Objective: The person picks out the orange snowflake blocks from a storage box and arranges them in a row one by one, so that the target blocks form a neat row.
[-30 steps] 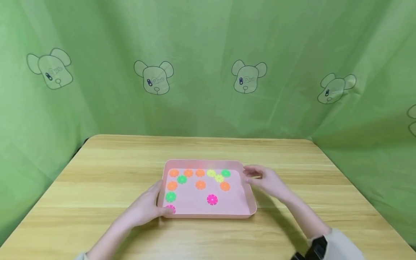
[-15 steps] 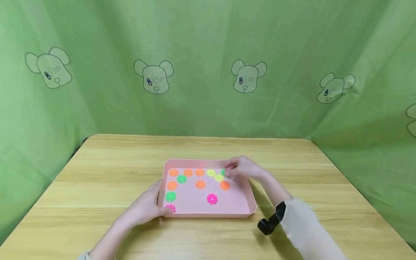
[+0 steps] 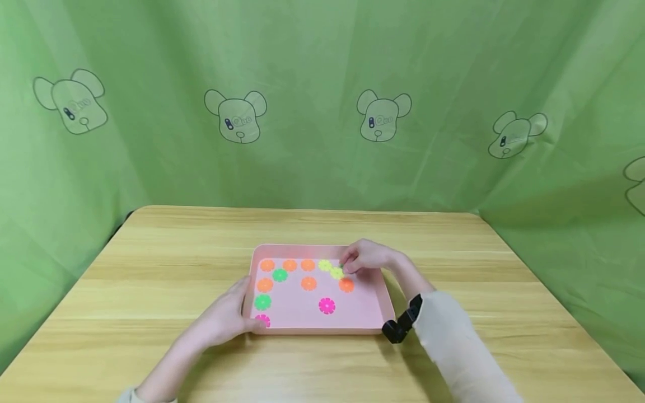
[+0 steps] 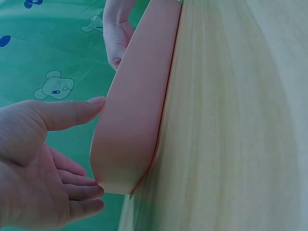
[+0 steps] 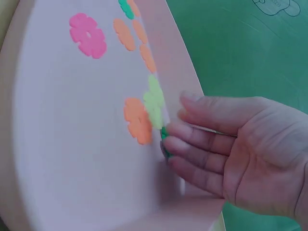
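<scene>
A shallow pink tray (image 3: 353, 331) sits on the table with several notched plastic snowflake discs inside. My left hand (image 3: 227, 316) steadies its near left corner. The thumb lies over the front rim by a partly covered pink disc (image 3: 263, 320), while the other fingers rest outside the left wall, nearly straight in the left wrist view. Inside the far right corner, my right hand (image 3: 367, 256) touches a green disc (image 5: 164, 134) with its fingertips; the thumb stands apart from it. Most of that disc is hidden. Just left are two yellow discs (image 3: 336, 272), with an orange disc (image 3: 346, 285) nearer me.
More orange discs (image 3: 308, 284) and two green discs (image 3: 279, 275) lie at the tray's left and back. Another pink disc (image 3: 327, 305) lies towards the front. Around the tray spreads a wooden table (image 3: 478, 280), with a green curtain (image 3: 312, 168) behind.
My right hand has come from the tray's right rim over into the far right corner, reaching the green disc and covering most of it. The left hand has stayed at its corner.
</scene>
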{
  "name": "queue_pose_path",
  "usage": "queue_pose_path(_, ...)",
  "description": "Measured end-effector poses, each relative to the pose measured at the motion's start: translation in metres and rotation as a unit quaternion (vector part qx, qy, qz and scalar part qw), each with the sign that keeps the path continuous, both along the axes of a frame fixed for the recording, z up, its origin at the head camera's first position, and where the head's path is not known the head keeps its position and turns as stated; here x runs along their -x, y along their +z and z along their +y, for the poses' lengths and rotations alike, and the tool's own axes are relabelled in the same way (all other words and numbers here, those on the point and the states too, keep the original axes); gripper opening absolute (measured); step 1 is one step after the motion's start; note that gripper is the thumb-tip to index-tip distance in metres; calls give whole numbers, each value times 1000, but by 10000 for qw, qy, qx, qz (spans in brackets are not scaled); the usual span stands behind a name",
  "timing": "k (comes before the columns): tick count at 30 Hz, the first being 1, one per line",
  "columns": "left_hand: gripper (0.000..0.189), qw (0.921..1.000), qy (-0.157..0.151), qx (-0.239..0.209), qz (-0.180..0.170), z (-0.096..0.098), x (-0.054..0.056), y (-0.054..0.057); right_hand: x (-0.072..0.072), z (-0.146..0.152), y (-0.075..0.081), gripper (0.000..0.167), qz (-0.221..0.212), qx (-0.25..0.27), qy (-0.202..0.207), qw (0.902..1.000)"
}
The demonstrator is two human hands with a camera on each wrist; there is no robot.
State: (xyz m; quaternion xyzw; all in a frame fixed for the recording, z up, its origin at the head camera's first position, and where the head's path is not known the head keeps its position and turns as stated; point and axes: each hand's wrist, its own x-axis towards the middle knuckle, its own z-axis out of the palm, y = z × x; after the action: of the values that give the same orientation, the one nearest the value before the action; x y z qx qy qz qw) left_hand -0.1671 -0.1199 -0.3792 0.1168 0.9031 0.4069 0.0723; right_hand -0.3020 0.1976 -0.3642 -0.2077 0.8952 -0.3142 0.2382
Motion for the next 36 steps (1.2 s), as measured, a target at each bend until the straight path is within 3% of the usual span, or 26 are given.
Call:
queue_pose_path(3,98,10000,8,1,-13,0,0,0,-1,-3,-2,23,99,-212,187,9996)
queue_pose_path(12,96,10000,-3,3,7,0,0,1,-5,-10,-6,21,-42,-523,102,9986)
queue_pose_path(20,98,10000,-21,39,-14,0,-1,1,-7,-13,-6,23,405,-1216,345,9911)
queue_pose_path(28,98,10000,-1,66,-66,0,-2,3,-9,-15,-7,23,659,-1464,375,9863)
queue_pose_path(36,98,9999,1,64,-99,1,-1,2,-8,-15,-6,21,560,-1359,314,9886)
